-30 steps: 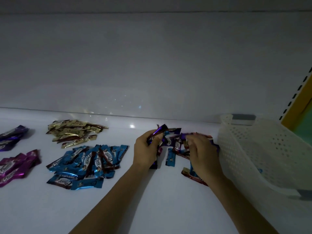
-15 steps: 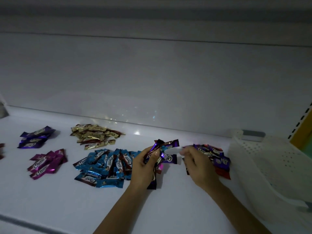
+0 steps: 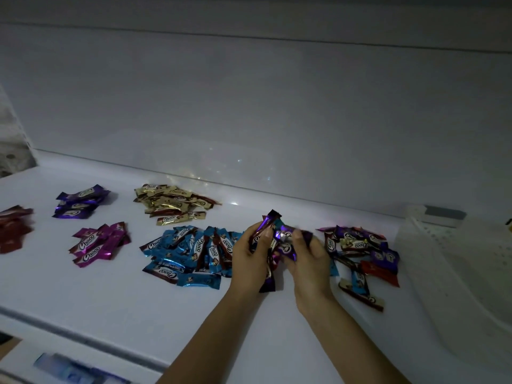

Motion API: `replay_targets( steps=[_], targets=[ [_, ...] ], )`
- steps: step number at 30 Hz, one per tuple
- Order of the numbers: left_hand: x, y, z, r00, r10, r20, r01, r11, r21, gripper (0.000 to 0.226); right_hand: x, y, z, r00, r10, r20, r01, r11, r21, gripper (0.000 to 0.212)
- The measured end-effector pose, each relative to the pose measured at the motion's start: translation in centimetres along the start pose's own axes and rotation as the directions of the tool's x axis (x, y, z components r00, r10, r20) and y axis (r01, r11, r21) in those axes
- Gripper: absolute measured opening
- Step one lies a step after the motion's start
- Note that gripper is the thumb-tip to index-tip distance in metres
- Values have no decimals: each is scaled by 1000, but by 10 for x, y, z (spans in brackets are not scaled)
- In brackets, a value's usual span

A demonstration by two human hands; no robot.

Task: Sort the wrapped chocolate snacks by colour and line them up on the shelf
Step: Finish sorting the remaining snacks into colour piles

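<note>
The left hand (image 3: 249, 257) is clenched round a small bunch of purple snacks (image 3: 266, 224), foil-wrapped bars held roughly upright, with their ends sticking out above and below the fist. The right hand (image 3: 309, 261), just beside it, pinches another purple snack (image 3: 286, 237) against that bunch; this wrapper is blurred. Both hands are held over the white shelf (image 3: 110, 300), near its middle.

Sorted heaps lie to the left: a blue pile (image 3: 191, 253) touching the left hand's side, a gold pile (image 3: 171, 202) farther back, a magenta pile (image 3: 99, 243), a dark purple pile (image 3: 80, 202) behind it, and a red pile (image 3: 13, 228) at the left edge. The wrappers are shiny, with "Choco" in white script on a brown band. To the right of the hands lies a mixed pile (image 3: 363, 250) of purple, red, blue and cream wrappers.

A white perforated basket (image 3: 457, 273) lies tipped at the far right. The shelf is smooth and glossy, backed by a plain pale wall panel (image 3: 249, 106); the light is dim.
</note>
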State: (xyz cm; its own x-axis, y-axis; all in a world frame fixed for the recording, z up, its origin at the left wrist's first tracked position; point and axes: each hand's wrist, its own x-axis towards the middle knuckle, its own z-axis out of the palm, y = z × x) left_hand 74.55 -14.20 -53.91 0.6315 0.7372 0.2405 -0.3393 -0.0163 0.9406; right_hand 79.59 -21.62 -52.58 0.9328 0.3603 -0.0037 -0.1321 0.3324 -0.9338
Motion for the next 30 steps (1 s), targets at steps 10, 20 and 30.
replay_targets(
  steps=[10,20,30],
  targets=[
    [-8,13,6,999,-35,4,35,999,9,21,4,1,0,965,-248,-83,216,935,-281,18],
    [-14,70,-49,974,12,-224,-34,995,-94,13,-13,-19,79,903,-427,41,418,854,-310,20],
    [-21,130,-235,808,112,-579,-148,989,-15,17,-84,41,271,842,-285,458,449,841,-301,22]
  ],
)
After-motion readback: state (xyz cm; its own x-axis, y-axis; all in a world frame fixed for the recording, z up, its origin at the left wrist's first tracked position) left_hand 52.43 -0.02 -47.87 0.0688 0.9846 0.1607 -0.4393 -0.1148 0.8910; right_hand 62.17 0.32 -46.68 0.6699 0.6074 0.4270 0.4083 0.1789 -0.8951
